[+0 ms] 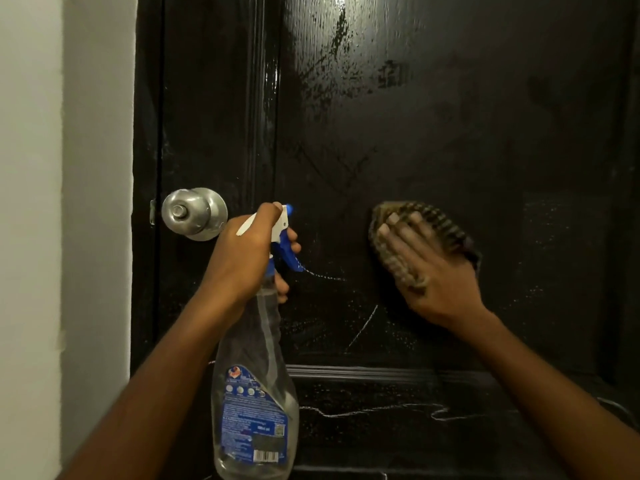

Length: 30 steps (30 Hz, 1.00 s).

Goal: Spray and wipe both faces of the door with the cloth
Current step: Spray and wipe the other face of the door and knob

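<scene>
Pressed flat against the black door (450, 116), level with the knob on its middle panel, the striped cloth (446, 225) is pinned under the right grip (436, 271), whose fingers are laid straight over it, not curled. The cloth is judged soft and light. It is likely to bunch or slip off the glossy, wet paint unless it is borne on with the whole palm, so it is best taken broad and flat, as it is now. The spray bottle (256, 393) is clamped at its neck by the left grip (242, 258), with fingers hooked at the blue trigger (289, 252). Little liquid can be made out in the clear plastic, so it is judged light, though slippery if wetted. Fine droplets and streaks are seen across the panel, and the upper part carries a hazy film. Sweeps are bounded on the left by the round metal door knob (194, 213) and the door's edge against the white wall (69, 202), and below by a raised moulding (381, 372), where the cloth may catch. Open room is left upward and to the right. The door's other face cannot be seen.
</scene>
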Each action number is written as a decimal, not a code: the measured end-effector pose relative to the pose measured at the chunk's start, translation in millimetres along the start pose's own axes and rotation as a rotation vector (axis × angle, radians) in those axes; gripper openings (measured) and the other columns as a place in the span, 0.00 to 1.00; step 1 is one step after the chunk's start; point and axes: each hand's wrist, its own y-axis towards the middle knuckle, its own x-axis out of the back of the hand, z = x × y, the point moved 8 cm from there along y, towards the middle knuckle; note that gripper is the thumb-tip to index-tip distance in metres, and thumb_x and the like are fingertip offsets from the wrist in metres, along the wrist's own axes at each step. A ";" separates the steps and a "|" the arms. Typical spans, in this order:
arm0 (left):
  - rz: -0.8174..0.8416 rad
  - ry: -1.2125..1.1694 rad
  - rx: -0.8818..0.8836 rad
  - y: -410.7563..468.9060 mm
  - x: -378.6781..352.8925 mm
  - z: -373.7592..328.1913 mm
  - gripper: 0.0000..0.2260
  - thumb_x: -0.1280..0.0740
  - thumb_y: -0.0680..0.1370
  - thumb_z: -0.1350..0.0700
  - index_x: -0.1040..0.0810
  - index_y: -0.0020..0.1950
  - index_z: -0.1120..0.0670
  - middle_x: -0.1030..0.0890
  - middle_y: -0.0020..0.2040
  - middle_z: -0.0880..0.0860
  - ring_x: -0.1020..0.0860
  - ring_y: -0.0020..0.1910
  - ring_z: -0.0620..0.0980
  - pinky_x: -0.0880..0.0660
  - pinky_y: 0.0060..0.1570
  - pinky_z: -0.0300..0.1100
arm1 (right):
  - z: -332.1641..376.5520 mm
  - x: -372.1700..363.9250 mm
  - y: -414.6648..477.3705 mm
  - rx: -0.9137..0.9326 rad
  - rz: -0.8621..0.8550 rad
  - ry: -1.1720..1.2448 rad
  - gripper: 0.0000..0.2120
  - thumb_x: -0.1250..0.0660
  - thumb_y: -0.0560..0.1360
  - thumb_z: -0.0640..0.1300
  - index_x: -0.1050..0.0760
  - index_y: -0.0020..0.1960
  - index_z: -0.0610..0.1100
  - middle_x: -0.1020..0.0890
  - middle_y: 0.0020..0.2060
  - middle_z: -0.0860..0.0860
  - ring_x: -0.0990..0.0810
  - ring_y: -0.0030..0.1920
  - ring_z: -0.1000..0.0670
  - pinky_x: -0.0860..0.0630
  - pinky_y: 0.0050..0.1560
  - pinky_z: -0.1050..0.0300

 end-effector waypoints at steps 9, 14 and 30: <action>-0.068 -0.004 -0.031 -7.4 36.1 1.4 0.21 0.44 0.83 0.44 0.21 0.48 0.59 0.16 0.42 0.57 0.23 0.26 0.53 0.26 0.25 0.42 | 23.5 15.3 138.6 -0.284 -0.074 0.034 0.35 0.49 0.77 0.58 0.49 0.83 0.53 0.49 0.82 0.53 0.53 0.82 0.49 0.47 0.78 0.44; -0.078 -0.019 -0.034 -8.8 49.0 0.4 0.20 0.44 0.83 0.44 0.21 0.50 0.58 0.16 0.43 0.58 0.22 0.28 0.53 0.25 0.25 0.42 | 98.8 -23.1 96.1 0.158 0.048 0.010 0.32 0.46 0.81 0.56 0.47 0.82 0.51 0.47 0.82 0.52 0.53 0.82 0.49 0.45 0.76 0.48; 0.079 -0.056 -0.021 3.4 30.2 2.2 0.22 0.44 0.83 0.44 0.20 0.48 0.61 0.15 0.43 0.58 0.25 0.23 0.55 0.26 0.25 0.43 | 26.4 7.3 104.9 -0.267 -0.079 -0.011 0.35 0.46 0.77 0.56 0.48 0.83 0.52 0.48 0.82 0.52 0.54 0.82 0.48 0.54 0.78 0.46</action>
